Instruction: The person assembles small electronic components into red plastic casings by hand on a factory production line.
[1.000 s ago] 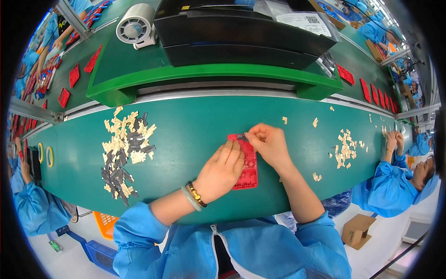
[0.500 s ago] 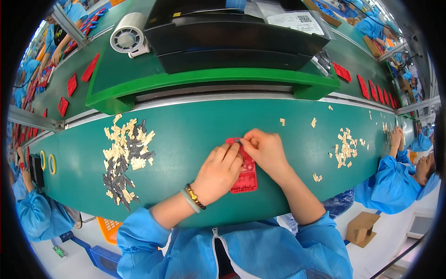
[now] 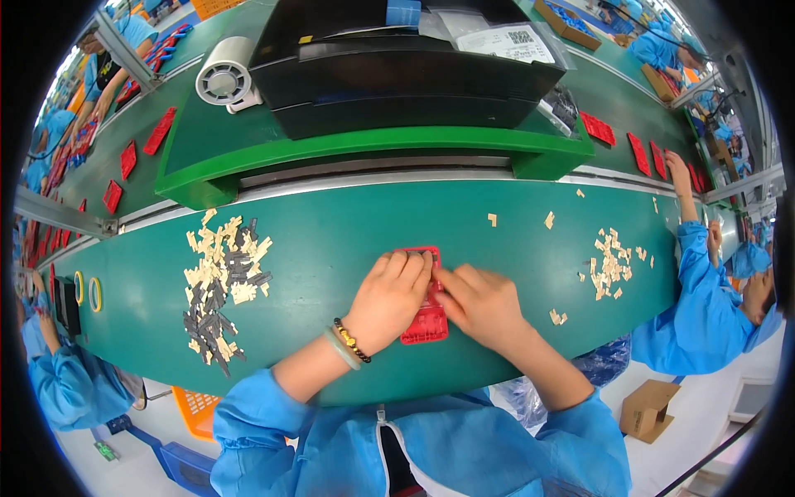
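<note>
A small red plastic tray (image 3: 426, 321) lies flat on the green work table (image 3: 331, 240) in front of me. My left hand (image 3: 389, 300) rests on its left side, fingers curled over the top edge, with bead bracelets on the wrist. My right hand (image 3: 480, 305) presses on the tray's right side, fingertips meeting the left hand's over the tray. Most of the tray is hidden under both hands. A heap of cream and dark grey small parts (image 3: 219, 286) lies to the left of my left hand.
A smaller pile of cream parts (image 3: 611, 263) sits to the right, with stray pieces nearby. Behind runs a green conveyor carrying red trays (image 3: 598, 127), with a black machine (image 3: 406, 66) above it. Co-workers in blue sit at left (image 3: 50, 389) and right (image 3: 712, 290).
Both hands have stayed on the red tray; my right hand's fingers have shifted from the tray's top edge down onto its right side.
</note>
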